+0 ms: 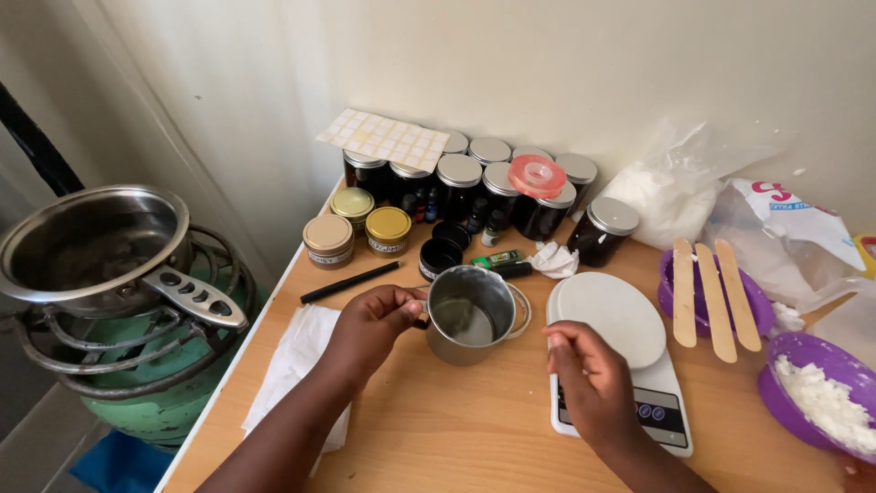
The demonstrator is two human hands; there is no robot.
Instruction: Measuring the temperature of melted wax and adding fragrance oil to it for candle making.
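Left hand (370,321) clamped on the handle of the steel mug (470,315), centre frame, liquid already inside; right hand (589,379) hovers over the kitchen scale (620,365), fingers loosely curled, perhaps pinching something; wax flakes (826,402) at lower right remain unweighed

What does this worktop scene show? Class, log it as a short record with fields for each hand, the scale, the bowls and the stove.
Left hand: grips the handle of a steel cup on the wooden table
Right hand: empty, over the white kitchen scale
Scale: platform bare
Purple bowls: near one holds white flakes; far one carries three wooden sticks
Stove: steel pan on green gas burner
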